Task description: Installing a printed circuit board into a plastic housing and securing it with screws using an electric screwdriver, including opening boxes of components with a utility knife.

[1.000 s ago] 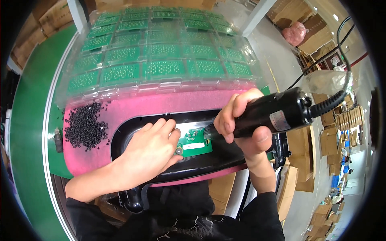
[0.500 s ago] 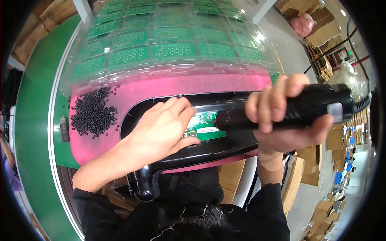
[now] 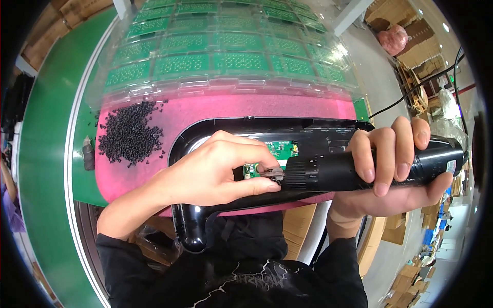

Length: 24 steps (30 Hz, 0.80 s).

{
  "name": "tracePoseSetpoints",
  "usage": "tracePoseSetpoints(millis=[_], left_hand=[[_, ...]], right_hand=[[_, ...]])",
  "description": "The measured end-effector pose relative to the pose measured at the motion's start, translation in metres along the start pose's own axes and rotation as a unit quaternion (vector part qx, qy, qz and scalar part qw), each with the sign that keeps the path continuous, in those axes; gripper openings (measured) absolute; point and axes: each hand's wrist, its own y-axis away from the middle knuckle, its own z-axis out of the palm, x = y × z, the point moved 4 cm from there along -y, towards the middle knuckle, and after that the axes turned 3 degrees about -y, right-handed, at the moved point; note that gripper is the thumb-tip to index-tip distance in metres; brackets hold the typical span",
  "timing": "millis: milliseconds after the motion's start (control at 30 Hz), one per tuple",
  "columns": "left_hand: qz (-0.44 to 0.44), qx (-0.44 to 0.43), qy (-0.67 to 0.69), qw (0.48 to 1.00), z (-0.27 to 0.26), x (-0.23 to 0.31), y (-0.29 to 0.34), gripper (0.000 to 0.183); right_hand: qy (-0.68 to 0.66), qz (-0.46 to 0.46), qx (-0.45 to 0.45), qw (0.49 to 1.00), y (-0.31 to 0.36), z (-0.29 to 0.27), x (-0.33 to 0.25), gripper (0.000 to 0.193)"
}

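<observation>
My right hand [image 3: 393,167] is wrapped round a black electric screwdriver [image 3: 334,172], its ribbed nose turned left. At that nose, the thumb and forefinger of my left hand [image 3: 221,167] are closed on small black screws [image 3: 278,180] beside the bit; how many is hard to make out. Below and behind the fingers lies a green circuit board [image 3: 281,149], partly covered by my left hand. It sits inside a long black plastic housing [image 3: 316,137], whose rounded handle-like end [image 3: 194,228] points toward me.
A pink mat [image 3: 215,109] lies under the housing. At its left is a heap of black screws [image 3: 128,136], with a small dark bottle [image 3: 88,154] beside it. Clear plastic trays of green circuit boards [image 3: 239,61] fill the far side. A black cable [image 3: 411,95] hangs at right.
My left fingers have moved right, from the circuit board to the screwdriver's tip, and now pinch screws there. The screwdriver has shifted slightly toward me and its nose is off the board.
</observation>
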Motion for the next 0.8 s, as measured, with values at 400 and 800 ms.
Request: tracePoseSetpoints(millis=[400,800], left_hand=[[-0.178,-0.075,0.197,0.961,0.007,-0.007,0.002,0.015],[-0.104,0.211,0.014,0.972,-0.029,-0.010,0.004,0.006]], right_hand=[[0.018,-0.030,-0.045,0.998,0.005,0.011,0.006,0.043],[0.074,-0.097,-0.049,0.991,0.003,0.008,-0.001,0.046]])
